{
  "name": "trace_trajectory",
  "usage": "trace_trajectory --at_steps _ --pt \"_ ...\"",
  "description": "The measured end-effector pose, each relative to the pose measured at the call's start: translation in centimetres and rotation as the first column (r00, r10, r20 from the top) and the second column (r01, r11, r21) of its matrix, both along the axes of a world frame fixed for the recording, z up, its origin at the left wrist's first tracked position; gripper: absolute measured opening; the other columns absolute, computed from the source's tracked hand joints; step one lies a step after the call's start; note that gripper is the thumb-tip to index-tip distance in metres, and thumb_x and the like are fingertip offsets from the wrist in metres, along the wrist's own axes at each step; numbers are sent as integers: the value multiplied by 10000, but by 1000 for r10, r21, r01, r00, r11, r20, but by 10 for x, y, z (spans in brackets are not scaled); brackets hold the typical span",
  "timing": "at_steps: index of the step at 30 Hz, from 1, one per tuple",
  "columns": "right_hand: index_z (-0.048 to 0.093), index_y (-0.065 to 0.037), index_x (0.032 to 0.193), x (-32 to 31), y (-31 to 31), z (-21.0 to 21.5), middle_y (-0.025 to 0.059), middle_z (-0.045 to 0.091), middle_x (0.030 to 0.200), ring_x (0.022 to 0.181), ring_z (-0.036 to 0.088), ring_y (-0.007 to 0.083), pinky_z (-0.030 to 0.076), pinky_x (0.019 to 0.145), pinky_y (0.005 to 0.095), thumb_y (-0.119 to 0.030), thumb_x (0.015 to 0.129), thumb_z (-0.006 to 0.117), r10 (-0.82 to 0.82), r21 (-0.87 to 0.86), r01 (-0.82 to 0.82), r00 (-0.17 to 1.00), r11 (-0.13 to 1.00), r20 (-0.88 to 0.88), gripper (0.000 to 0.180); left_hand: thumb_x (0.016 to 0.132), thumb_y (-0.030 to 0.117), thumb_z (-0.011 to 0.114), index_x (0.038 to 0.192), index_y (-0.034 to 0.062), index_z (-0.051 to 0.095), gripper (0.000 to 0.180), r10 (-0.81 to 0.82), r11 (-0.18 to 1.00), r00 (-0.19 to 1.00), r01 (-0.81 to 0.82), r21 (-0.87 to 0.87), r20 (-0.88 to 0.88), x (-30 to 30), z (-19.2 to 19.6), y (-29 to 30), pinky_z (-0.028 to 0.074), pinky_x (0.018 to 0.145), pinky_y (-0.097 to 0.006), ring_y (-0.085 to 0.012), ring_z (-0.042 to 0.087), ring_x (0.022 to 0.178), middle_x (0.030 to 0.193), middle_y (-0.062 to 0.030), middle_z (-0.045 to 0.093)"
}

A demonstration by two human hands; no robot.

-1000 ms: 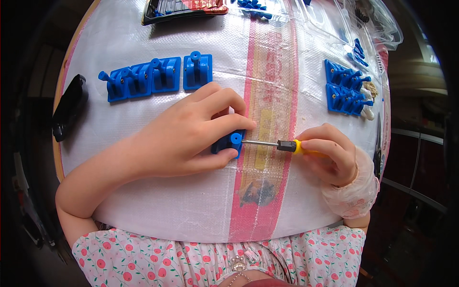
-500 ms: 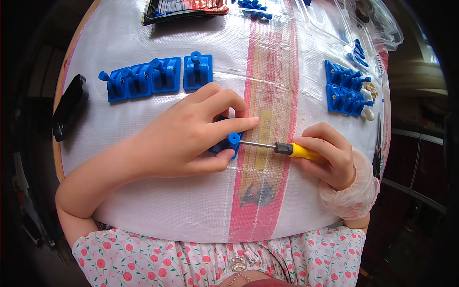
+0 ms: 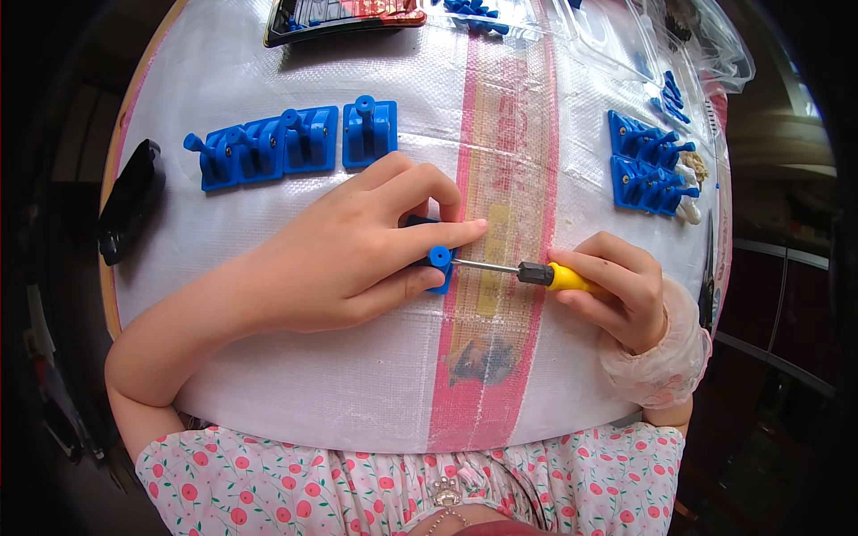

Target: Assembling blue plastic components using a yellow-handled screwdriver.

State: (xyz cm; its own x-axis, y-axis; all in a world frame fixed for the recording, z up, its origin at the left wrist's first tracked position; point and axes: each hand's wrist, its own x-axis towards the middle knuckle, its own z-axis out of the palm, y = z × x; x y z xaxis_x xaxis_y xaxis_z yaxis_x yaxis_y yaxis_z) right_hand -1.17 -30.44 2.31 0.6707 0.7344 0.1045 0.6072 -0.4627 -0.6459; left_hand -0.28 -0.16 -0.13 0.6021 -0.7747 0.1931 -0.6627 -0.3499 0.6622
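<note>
My left hand (image 3: 357, 255) holds a small blue plastic part (image 3: 438, 261) flat on the white woven sheet (image 3: 268, 375), fingers curled over it. My right hand (image 3: 621, 290) grips the yellow handle of a screwdriver (image 3: 536, 272). Its metal shaft runs left and its tip is in the end of the blue part. Most of the part is hidden under my left fingers.
A row of assembled blue parts (image 3: 268, 147) and one more (image 3: 370, 131) lie beyond my left hand. More blue parts (image 3: 648, 165) are stacked at the right by clear plastic bags (image 3: 688, 45). A black object (image 3: 130, 201) lies at the left edge, a dark tray (image 3: 344, 13) at the top.
My right hand has shifted slightly right and turned on the screwdriver handle. My left hand keeps its hold on the blue part.
</note>
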Motion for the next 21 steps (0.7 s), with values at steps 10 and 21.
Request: trace_trajectory --at_steps 10,21 --pt "669 10 1110 1 0 -5 108 595 831 659 587 202 451 561 289 -82 751 769 3 25 -3 1000 1000 17 384 834 113 656 1288 119 603 457 2 1000 1000 -2 -5 -11 0 0 1 424 843 -324 -218 450 965 1126 -71 486" --pt "671 16 1092 2 0 -3 106 598 836 661 589 196 450 562 282 -84 752 771 -6 23 6 1000 1000 -11 368 848 141 645 1284 113 603 439 0 1000 1000 0 -7 -3 0 0 1 421 833 -322 -218 447 956 1126 -77 487"
